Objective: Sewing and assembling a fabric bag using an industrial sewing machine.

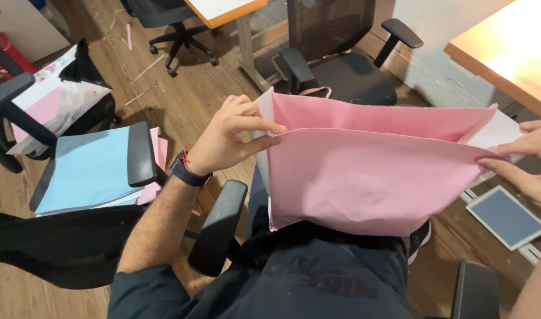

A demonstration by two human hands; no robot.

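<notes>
A: Which step are you doing?
B: You're holding the pink bag [365,171] open over your lap, left hand [232,139] and right hand [533,162] each pinching a top corner.
A: Next?
B: Probably keeping both pinches firm, mouth spread.

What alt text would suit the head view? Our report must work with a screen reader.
A seated person holds a large pink paper sheet over their lap, left hand pinching its left edge, right hand its right edge. A chair to the left holds a stack of light blue paper; a tablet lies on the wooden floor.
</notes>
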